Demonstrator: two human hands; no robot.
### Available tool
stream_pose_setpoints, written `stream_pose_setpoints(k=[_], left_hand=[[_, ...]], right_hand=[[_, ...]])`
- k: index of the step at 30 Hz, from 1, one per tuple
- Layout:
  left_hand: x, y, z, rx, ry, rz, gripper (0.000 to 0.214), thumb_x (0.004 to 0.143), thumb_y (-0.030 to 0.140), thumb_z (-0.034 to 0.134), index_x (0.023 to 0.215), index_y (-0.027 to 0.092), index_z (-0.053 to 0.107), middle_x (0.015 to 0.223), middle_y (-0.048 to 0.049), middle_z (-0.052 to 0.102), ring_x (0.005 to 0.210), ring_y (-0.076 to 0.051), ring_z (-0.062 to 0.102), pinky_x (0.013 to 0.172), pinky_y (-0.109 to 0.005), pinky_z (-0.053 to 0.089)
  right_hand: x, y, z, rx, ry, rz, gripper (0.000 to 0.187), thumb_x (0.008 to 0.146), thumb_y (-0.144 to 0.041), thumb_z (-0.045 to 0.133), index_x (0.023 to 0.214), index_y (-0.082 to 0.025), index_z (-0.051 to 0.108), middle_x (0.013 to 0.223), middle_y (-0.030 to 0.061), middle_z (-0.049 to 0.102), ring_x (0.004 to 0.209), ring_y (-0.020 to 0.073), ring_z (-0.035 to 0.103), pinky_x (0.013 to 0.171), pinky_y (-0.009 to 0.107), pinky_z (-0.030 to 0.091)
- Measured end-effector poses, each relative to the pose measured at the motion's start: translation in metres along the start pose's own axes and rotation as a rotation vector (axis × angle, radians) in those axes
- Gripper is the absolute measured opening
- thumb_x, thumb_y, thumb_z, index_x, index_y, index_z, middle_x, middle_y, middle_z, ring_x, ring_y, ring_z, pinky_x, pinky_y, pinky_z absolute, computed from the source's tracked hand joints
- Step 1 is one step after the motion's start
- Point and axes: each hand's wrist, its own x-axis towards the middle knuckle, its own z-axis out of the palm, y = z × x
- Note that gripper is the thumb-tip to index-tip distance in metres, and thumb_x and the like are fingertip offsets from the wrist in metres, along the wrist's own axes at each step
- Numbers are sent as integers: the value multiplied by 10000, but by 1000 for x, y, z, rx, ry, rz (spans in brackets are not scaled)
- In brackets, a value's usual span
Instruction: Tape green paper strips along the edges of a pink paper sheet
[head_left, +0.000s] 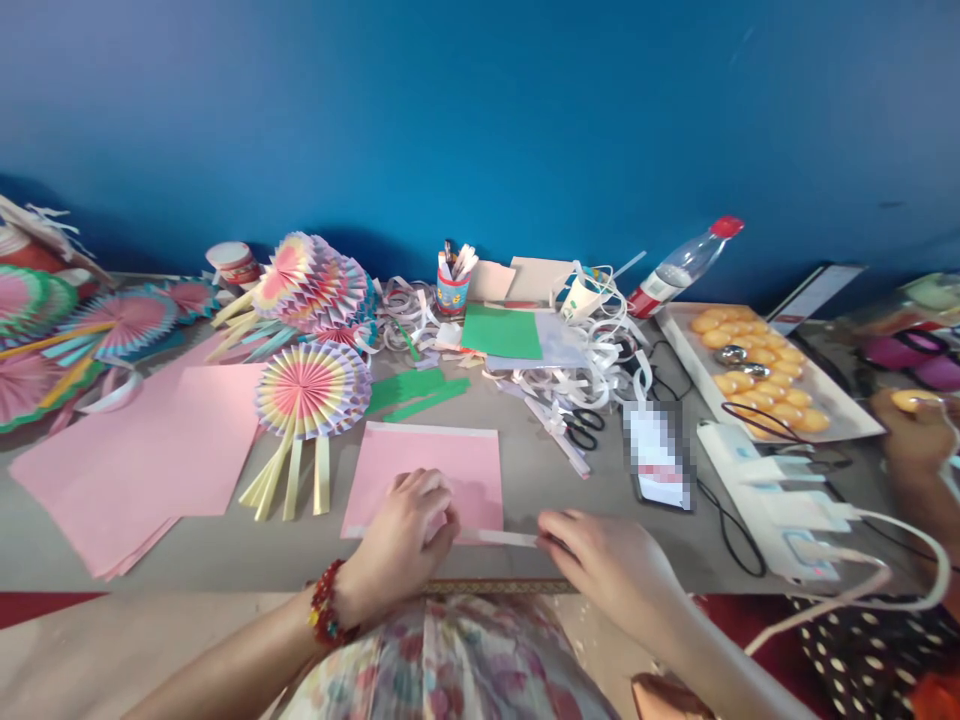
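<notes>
A pink sheet of paper [427,455] lies flat on the table in front of me, with a white strip along its far edge. Another white paper strip [499,538] runs along its near edge and sticks out past the right corner. My left hand [409,525], with curled fingers, presses on this strip at the sheet's lower edge. Pinched between the thumb and fingers of my right hand [611,560] is the strip's free right end. Just left of the sheet rests a pleated paper rosette [307,390] with pale yellow tails.
More pink sheets [150,450] and rosettes [311,285] lie left. Behind are green paper [502,332], curled white strips [611,365] and a pen cup [453,290]. Scissors [583,428], a phone [660,455], a power strip [765,500] and a tray [855,425] stand right, near another person's hand [915,430].
</notes>
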Motion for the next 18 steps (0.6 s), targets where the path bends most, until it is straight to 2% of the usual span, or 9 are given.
stream_pose_setpoints(k=[3,8,14,18], left_hand=[[-7,-7,-1,38,8,-14,119,895,166,532,811,201,608,933,-43,616,921,-216,549,855,-372,395],[-14,-16,1,86,26,-33,95,860,150,564,798,204,611,937,-30,618,922,-212,545,885,-394,392],[-14,-21,9,137,62,-27,95,845,159,575,788,208,632,959,-44,606,932,-226,519,908,-425,397],[-12,-20,12,150,48,-26,92,845,172,582,783,207,639,976,-51,597,950,-233,507,921,-437,393]], right_hand=[[8,-10,1,-18,-45,-5,116,898,-182,568,805,-248,590,726,-41,683,676,145,664,525,263,234],[15,-17,-2,-66,-126,0,123,905,-168,558,821,-244,608,750,-23,678,660,144,643,517,290,163],[18,-20,-4,-98,-178,28,185,958,-248,520,805,-246,624,728,-13,680,653,147,642,509,295,137],[19,-18,-7,-113,-216,29,163,952,-234,532,833,-250,642,757,-5,703,674,156,649,511,295,139]])
